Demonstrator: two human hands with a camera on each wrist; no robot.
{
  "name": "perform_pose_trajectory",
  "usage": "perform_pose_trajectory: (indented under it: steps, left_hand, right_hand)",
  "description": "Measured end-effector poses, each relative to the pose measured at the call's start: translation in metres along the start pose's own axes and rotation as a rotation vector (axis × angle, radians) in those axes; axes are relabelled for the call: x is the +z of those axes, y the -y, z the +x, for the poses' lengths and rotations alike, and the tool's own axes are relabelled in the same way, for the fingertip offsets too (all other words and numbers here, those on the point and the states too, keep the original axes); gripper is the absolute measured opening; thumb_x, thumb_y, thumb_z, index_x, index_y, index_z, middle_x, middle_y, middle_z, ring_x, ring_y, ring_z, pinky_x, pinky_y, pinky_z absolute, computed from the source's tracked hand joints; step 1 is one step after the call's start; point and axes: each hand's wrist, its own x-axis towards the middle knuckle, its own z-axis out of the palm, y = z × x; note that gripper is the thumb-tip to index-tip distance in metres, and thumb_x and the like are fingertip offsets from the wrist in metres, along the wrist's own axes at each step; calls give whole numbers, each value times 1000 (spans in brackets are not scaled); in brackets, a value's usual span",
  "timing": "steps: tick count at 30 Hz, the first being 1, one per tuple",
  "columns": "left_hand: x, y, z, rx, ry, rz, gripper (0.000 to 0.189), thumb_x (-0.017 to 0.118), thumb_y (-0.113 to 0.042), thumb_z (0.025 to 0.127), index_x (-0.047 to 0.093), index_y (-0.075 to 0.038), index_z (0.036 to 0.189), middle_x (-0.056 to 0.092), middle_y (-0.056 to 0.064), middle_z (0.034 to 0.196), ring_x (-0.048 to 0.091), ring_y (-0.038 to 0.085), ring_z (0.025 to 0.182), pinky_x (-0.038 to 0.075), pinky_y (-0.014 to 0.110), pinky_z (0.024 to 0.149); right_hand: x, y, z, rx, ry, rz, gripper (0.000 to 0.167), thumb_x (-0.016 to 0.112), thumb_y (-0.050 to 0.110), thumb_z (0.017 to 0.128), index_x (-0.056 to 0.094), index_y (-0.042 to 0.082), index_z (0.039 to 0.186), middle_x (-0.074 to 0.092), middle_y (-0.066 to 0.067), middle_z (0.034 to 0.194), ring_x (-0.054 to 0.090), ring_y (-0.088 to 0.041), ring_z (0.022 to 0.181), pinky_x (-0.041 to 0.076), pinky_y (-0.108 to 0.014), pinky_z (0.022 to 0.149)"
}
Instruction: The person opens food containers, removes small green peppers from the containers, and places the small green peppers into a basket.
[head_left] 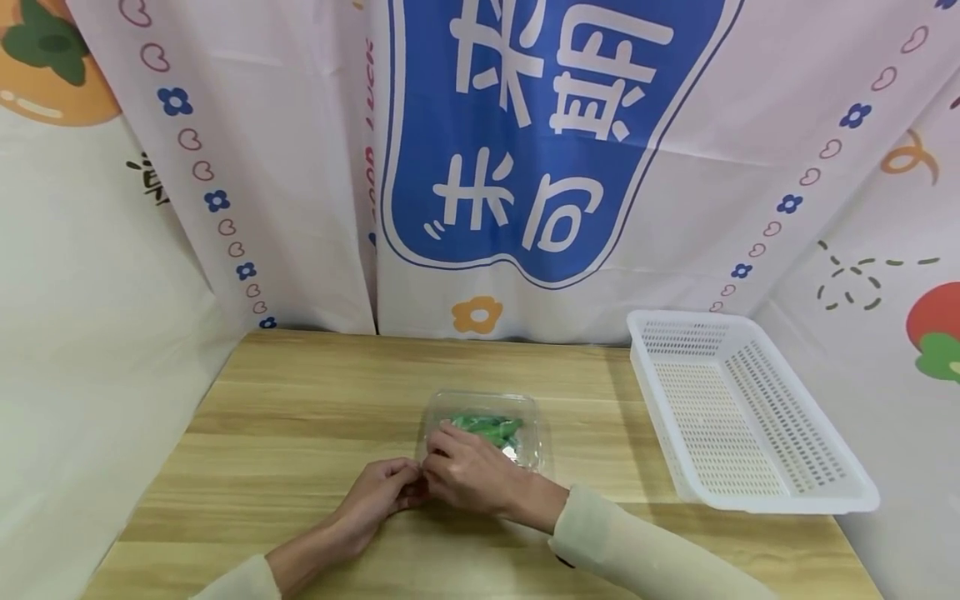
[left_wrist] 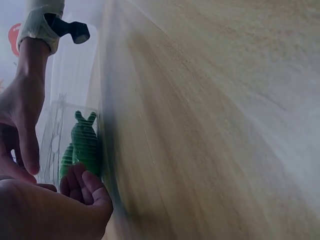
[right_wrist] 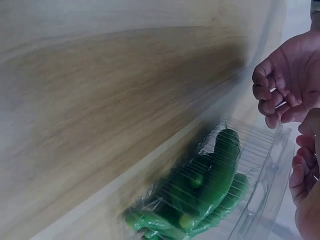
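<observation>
A clear plastic box (head_left: pixel 537 429) lies on the table with several long green peppers (head_left: pixel 495 429) inside. Through its ribbed wall, the peppers (right_wrist: pixel 215 185) look smooth and glossy in the right wrist view. At the box's near left corner, my left hand (head_left: pixel 371 498) pinches the rim with bent fingers and thumb. My right hand (head_left: pixel 480 477) reaches over the near side from the right, its curled fingers gripping the edge at that same corner, close against the left fingertips. Exactly where its fingertips touch is hidden. The left wrist view shows both hands beside the box (left_wrist: pixel 55 130).
A white perforated plastic basket (head_left: pixel 772 492) stands at the table's right side, slightly angled. The wood-grain table (head_left: pixel 300 400) meets a printed cloth backdrop (head_left: pixel 300 167) at the back. More cloth hangs along both sides.
</observation>
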Motion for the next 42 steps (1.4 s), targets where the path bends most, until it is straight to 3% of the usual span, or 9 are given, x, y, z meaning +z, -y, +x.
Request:
perform_pose_trajectory:
  steps: [4, 7, 12, 16, 22, 29, 34, 42]
  left_hand:
    - [-7, -2, -1, 6, 29, 17, 33, 52, -16, 110, 68, 10, 120, 74, 11, 109, 71, 20, 99, 62, 35, 91]
    - [-13, -5, -2, 3, 8, 30, 35, 55, -19, 108, 68, 12, 120, 74, 12, 106, 71, 20, 97, 62, 32, 89]
    - [-21, -16, 0, 29, -90, 51, 34, 58, -15, 107, 66, 14, 122, 73, 15, 106, 70, 20, 96, 62, 30, 86]
    - [-29, -28, 4, 78, -177, 120, 31, 57, -12, 107, 63, 13, 124, 72, 18, 113, 70, 23, 101, 62, 31, 89]
    - [-42, -51, 12, 152, -234, 209, 33, 52, -17, 112, 62, 10, 130, 70, 20, 121, 69, 24, 108, 60, 33, 97]
    - [-40, -75, 20, 259, -223, 323, 35, 56, -24, 112, 65, 4, 131, 72, 15, 121, 70, 19, 107, 58, 23, 94]
    - [-30, -84, 23, 354, -174, 504, 33, 61, -27, 110, 68, -2, 129, 73, 15, 120, 70, 26, 110, 58, 29, 93]
    - [-5, -84, 30, 625, -58, 742, 18, 67, -8, 103, 72, -5, 121, 74, 4, 112, 69, 18, 104, 61, 39, 91]
  right_hand:
    - [-7, 0, -3, 27, -33, 8, 7, 81, 15, 89, 77, 13, 94, 64, 3, 94, 59, -9, 87, 53, -16, 77]
    - [-12, 0, -7, 48, -42, -3, 8, 82, 14, 88, 77, 13, 94, 65, 2, 96, 62, -10, 89, 55, -17, 79]
    - [-18, -1, -13, 97, -58, 7, 11, 84, 12, 85, 77, 11, 94, 66, 2, 97, 64, -10, 90, 57, -17, 79]
    - [-27, -2, -19, 155, -51, -3, 17, 83, 12, 85, 78, 9, 101, 69, 0, 102, 67, -12, 96, 59, -21, 87]
    - [-44, -5, -29, 311, -63, 45, 25, 82, 11, 89, 74, 4, 111, 72, -5, 109, 71, -15, 98, 60, -22, 87]
    - [-61, -12, -46, 512, -133, 161, 28, 81, 4, 89, 72, 3, 116, 71, -6, 107, 71, -18, 85, 60, -23, 73]
    - [-68, -16, -56, 639, -198, 202, 25, 78, 1, 91, 72, 2, 115, 71, -8, 100, 67, -16, 80, 58, -27, 62]
    - [-71, -17, -75, 905, -232, 271, 24, 74, -1, 94, 73, -3, 118, 72, -10, 100, 66, -11, 81, 59, -23, 64]
